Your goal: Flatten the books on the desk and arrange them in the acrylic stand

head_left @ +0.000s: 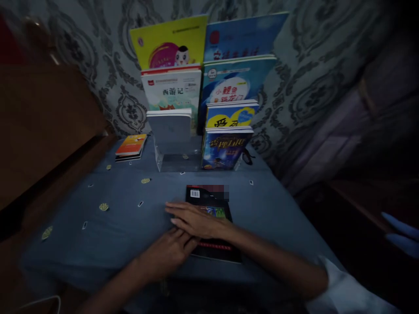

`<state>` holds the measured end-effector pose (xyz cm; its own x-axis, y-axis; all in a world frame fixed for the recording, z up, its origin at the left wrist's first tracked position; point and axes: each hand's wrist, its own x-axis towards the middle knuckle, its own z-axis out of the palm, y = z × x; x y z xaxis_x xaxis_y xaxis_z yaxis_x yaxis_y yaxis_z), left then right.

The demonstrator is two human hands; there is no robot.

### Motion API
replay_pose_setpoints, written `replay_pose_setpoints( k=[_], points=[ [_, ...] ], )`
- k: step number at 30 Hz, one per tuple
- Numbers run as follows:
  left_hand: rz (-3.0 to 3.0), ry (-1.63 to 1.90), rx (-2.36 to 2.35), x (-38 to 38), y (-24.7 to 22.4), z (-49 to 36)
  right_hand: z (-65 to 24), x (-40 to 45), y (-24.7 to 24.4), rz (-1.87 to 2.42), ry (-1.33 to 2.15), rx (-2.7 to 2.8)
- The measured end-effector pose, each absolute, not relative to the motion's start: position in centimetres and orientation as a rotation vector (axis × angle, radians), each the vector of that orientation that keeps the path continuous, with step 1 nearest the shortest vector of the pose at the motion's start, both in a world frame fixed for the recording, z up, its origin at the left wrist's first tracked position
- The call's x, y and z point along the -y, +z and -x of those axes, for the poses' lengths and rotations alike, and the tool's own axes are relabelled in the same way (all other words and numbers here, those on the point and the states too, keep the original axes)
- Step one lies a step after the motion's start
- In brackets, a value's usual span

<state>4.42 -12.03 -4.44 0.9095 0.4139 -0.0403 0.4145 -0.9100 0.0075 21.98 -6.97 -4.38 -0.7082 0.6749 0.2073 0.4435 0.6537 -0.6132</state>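
A black book lies flat near the front of the cloth-covered table, with a barcode label at its top left and a coloured picture in the middle. Across its left part stretches my right hand, palm down, fingers extended past the left edge. My left hand rests at the book's lower left edge, its fingers loosely bent and touching my right hand. Some left fingertips are hidden under the right hand. Neither hand is seen lifting anything.
A clear acrylic book rack stands at the back, holding several upright books in two columns, including a blue book at front right. A small pile of books lies to its left. Brown furniture borders the table's left side.
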Motion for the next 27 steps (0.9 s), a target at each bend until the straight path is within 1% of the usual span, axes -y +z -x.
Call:
replay_pose_setpoints(
  k=[6,11,15,19,27],
  points=[
    [-3.133,-0.073,-0.565,11.6,-4.8,-4.2,-23.2,3.7,-6.6,0.953,0.738,2.429],
    [-3.153,-0.061,-0.593,11.7,-5.1,-4.2,-25.9,2.3,-7.6,1.125,0.568,2.4],
    [-3.148,-0.058,-0.573,11.7,-4.7,-4.1,-28.9,2.6,-8.6,1.292,0.49,2.322],
    [-3.201,-0.057,-0.546,11.8,-4.8,-4.6,-32.3,4.0,-9.6,1.316,0.43,2.261],
    [-3.276,-0.035,-0.613,11.3,-6.2,-9.2,-37.5,5.9,-11.1,1.57,0.254,2.043]
  ],
)
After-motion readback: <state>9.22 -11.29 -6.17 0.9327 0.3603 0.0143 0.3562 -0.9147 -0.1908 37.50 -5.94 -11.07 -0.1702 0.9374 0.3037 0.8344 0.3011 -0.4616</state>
